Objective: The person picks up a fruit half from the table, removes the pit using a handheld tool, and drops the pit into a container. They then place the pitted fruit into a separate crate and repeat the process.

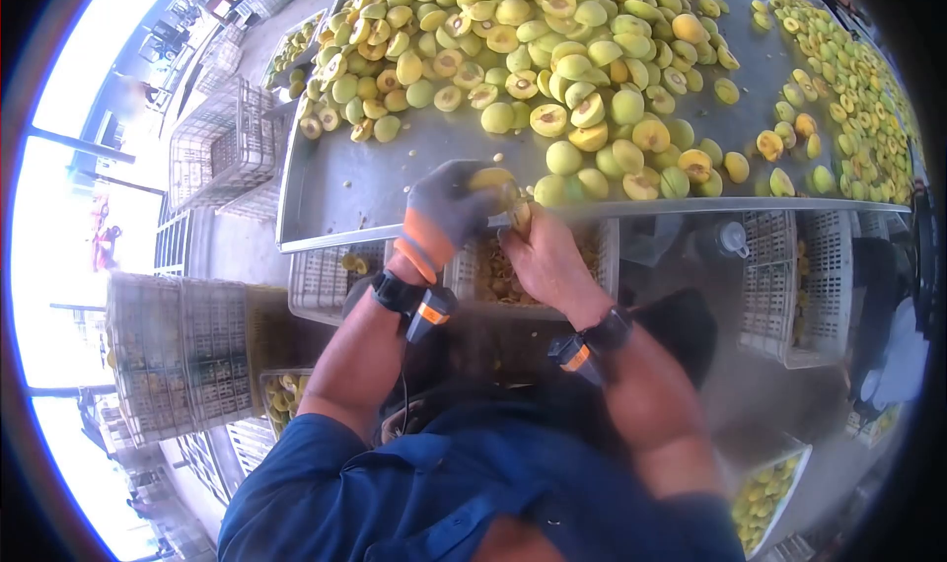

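Observation:
My left hand [444, 212], in a grey and orange glove, is closed around a yellow-green stone fruit [493, 179], apricot-like in look, just above the near edge of the metal table [385, 182]. Bare and pinched, my right hand [547, 256] meets the left at that fruit. Whatever lies between its fingertips is too small and blurred to name. Beyond both hands spreads a large heap of halved fruit [552, 69], some cut faces showing brown centres. Below my hands stands a plastic crate [610, 256] with brown pits or scraps in it.
Another crate [316, 281] sits under the table edge at the left. Stacked crates [178, 355] rise on my left, and a further crate [829, 286] stands at the right. More fruit [838, 69] covers the table's far right. A white-lidded container [732, 239] is beneath the edge.

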Available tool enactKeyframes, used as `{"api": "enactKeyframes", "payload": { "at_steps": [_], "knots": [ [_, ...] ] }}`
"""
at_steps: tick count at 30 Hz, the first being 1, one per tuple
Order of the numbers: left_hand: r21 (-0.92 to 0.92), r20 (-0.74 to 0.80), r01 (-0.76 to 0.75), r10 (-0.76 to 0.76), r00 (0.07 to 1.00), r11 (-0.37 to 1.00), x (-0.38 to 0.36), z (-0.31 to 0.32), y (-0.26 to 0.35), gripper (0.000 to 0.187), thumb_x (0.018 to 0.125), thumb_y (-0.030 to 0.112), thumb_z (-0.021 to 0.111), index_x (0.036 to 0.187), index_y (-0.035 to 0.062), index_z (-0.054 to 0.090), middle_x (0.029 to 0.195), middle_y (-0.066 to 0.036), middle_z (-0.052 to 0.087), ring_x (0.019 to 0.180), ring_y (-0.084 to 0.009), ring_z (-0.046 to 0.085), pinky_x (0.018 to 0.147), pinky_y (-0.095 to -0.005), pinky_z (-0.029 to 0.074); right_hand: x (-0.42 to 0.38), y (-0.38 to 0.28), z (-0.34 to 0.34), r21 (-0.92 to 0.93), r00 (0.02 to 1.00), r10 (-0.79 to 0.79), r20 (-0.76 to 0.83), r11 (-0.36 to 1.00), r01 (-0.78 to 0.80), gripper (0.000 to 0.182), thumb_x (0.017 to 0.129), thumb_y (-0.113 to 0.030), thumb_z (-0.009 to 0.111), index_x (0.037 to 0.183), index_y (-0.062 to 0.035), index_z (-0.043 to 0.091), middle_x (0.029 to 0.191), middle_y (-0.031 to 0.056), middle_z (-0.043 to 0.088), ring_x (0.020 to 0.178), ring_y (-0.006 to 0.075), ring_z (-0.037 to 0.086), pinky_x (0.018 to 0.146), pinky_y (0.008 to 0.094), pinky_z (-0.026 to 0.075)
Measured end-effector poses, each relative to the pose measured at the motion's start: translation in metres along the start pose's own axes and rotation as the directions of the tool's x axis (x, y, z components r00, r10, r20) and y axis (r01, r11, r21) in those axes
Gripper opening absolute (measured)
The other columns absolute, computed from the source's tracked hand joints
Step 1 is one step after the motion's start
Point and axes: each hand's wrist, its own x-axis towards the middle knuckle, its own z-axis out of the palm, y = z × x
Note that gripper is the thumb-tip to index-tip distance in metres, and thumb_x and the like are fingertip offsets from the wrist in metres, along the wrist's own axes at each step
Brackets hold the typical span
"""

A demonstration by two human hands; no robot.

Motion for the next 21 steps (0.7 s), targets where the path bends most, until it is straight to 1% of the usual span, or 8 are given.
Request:
{"api": "enactKeyframes", "payload": {
  "at_steps": [3, 4, 7, 10, 13, 18, 19, 21],
  "knots": [
    [0.187, -0.076, -0.141, 0.157, 0.985, 0.972, -0.006, 0.007, -0.027, 0.035, 0.089, 0.018, 0.08, 0.122, 0.0045, 0.077, 0.106, -0.013, 0.079, 0.09, -0.022, 0.075, 0.079, -0.0349, 0.059, -0.007, 0.007, 0.005, -0.022, 0.999, -0.036, 0.03, 0.999, 0.037, 0.03, 0.096, -0.017, 0.064, 0.115, 0.0062, 0.061, 0.102, 0.0335, 0.071, 0.103, 0.054, 0.066, 0.087, 0.0529, 0.053],
    [0.309, -0.088, -0.236, 0.275, 0.957, 0.921, -0.006, 0.008, -0.029, 0.033, 0.089, 0.02, 0.079, 0.119, 0.0062, 0.078, 0.109, -0.016, 0.077, 0.099, -0.0328, 0.074, 0.089, -0.0401, 0.058, -0.009, 0.009, 0.007, -0.028, 0.997, -0.061, 0.042, 0.998, 0.062, 0.029, 0.097, -0.017, 0.064, 0.115, 0.0061, 0.061, 0.102, 0.0334, 0.071, 0.103, 0.054, 0.066, 0.087, 0.0529, 0.053],
    [0.446, -0.118, -0.211, 0.291, 0.949, 0.87, -0.018, 0.01, -0.027, 0.031, 0.089, 0.02, 0.08, 0.117, 0.0066, 0.078, 0.109, -0.018, 0.076, 0.102, -0.037, 0.073, 0.093, -0.0417, 0.057, -0.014, 0.008, 0.005, 0.06, 0.985, -0.138, 0.102, 0.989, 0.133, 0.029, 0.098, -0.017, 0.064, 0.115, 0.006, 0.061, 0.104, 0.0331, 0.071, 0.104, 0.0542, 0.067, 0.087, 0.0529, 0.054],
    [0.449, -0.129, -0.291, 0.383, 0.915, 0.845, -0.018, 0.008, -0.035, 0.034, 0.092, 0.01, 0.081, 0.124, -0.0001, 0.075, 0.103, -0.011, 0.079, 0.088, -0.012, 0.071, 0.077, -0.0285, 0.059, -0.024, 0.001, 0.013, -0.135, 0.985, -0.143, -0.094, 0.982, 0.129, 0.028, 0.098, -0.016, 0.064, 0.115, 0.0058, 0.061, 0.103, 0.0339, 0.071, 0.104, 0.055, 0.067, 0.086, 0.0541, 0.055],
    [0.307, -0.192, -0.209, 0.276, 0.942, 0.928, -0.016, 0.011, -0.036, 0.034, 0.093, 0.011, 0.081, 0.124, -0.0004, 0.075, 0.104, -0.011, 0.079, 0.091, -0.0129, 0.072, 0.079, -0.029, 0.059, -0.025, -0.014, 0.006, -0.132, 0.994, -0.062, -0.09, 0.99, 0.05, 0.028, 0.098, -0.016, 0.064, 0.114, 0.0061, 0.06, 0.101, 0.0351, 0.07, 0.104, 0.0559, 0.067, 0.086, 0.0561, 0.055],
    [0.28, -0.166, -0.254, 0.307, 0.937, 0.926, -0.017, 0.015, -0.04, 0.033, 0.094, 0.007, 0.08, 0.125, -0.0011, 0.073, 0.107, -0.011, 0.079, 0.093, -0.013, 0.072, 0.081, -0.0291, 0.059, -0.022, -0.005, 0.006, -0.165, 1.0, -0.029, -0.01, 0.986, 0.027, 0.028, 0.098, -0.013, 0.063, 0.119, 0.0052, 0.06, 0.105, 0.0338, 0.07, 0.107, 0.0555, 0.065, 0.09, 0.0548, 0.053],
    [0.278, -0.161, -0.269, 0.321, 0.933, 0.922, -0.017, 0.015, -0.041, 0.032, 0.093, 0.009, 0.08, 0.123, 0.0, 0.074, 0.107, -0.012, 0.078, 0.095, -0.0168, 0.072, 0.082, -0.0311, 0.059, -0.021, -0.005, 0.005, -0.16, 1.0, 0.009, 0.002, 0.987, -0.009, 0.028, 0.098, -0.011, 0.063, 0.121, 0.0042, 0.06, 0.108, 0.0329, 0.07, 0.11, 0.0549, 0.065, 0.093, 0.0533, 0.053],
    [0.308, -0.151, -0.296, 0.353, 0.923, 0.904, -0.018, 0.016, -0.039, 0.03, 0.091, 0.016, 0.08, 0.118, 0.0035, 0.076, 0.107, -0.015, 0.076, 0.098, -0.028, 0.072, 0.087, -0.0372, 0.057, -0.018, 0.007, 0.009, -0.16, 0.995, -0.104, -0.001, 0.982, 0.102, 0.027, 0.096, -0.013, 0.063, 0.117, 0.0053, 0.06, 0.103, 0.0345, 0.07, 0.104, 0.056, 0.066, 0.089, 0.0571, 0.053]
  ]
}}
